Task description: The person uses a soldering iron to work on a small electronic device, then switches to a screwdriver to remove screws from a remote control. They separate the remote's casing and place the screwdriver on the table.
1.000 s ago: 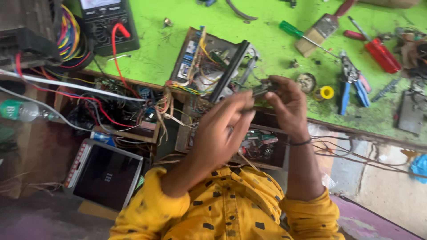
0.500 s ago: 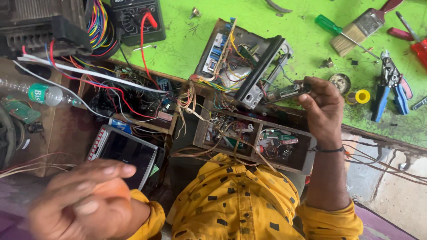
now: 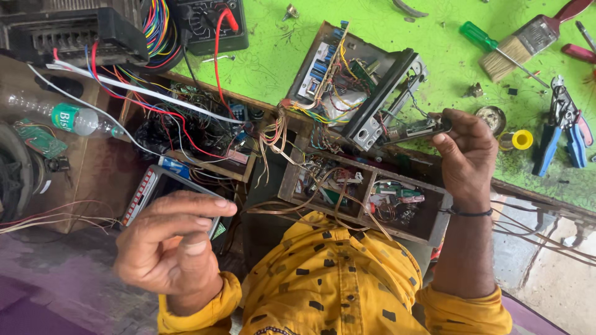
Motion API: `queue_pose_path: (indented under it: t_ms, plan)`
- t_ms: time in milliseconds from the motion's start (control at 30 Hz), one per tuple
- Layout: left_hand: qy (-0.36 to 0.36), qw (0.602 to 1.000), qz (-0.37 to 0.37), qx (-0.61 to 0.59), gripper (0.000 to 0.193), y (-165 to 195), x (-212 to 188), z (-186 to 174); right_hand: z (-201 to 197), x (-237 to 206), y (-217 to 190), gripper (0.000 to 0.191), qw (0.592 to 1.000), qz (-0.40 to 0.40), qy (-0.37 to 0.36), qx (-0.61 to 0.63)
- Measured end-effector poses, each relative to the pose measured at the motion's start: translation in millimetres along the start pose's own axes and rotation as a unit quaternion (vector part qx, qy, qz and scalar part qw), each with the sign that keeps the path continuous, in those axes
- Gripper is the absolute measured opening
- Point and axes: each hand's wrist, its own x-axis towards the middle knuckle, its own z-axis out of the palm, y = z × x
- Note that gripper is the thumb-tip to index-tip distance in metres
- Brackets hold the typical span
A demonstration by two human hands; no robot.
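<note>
While the right hand (image 3: 469, 155) pinches it, the slim metal part (image 3: 415, 129) lies lengthwise left-right.

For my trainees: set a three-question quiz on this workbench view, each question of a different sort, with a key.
1. True or false: the right hand holds a small metal part beside the opened electronic unit.
2. What does the left hand hold?
A. a screwdriver
B. nothing visible
C. pliers
3. Fill in: the paintbrush lies on the ____ table top.

Key:
1. True
2. B
3. green
</note>
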Motion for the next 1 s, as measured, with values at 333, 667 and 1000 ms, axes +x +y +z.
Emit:
queue_pose_path:
  t_ms: [333,667,1000]
  plan:
    - [-0.003,1.0,0.002,0.005,0.039,-6,5,3,1,1,-1,0.039,1.0,0.004,0.002,-0.023]
    - [-0.073,0.995,-0.057,0.041,0.026,-1,7,9,2,1,-3,0.04,1.0,0.012,0.006,-0.028]
    - [-0.317,0.937,-0.146,0.01,0.028,-51,-20,128,3,2,4,0.044,0.998,-0.038,0.008,0.052]
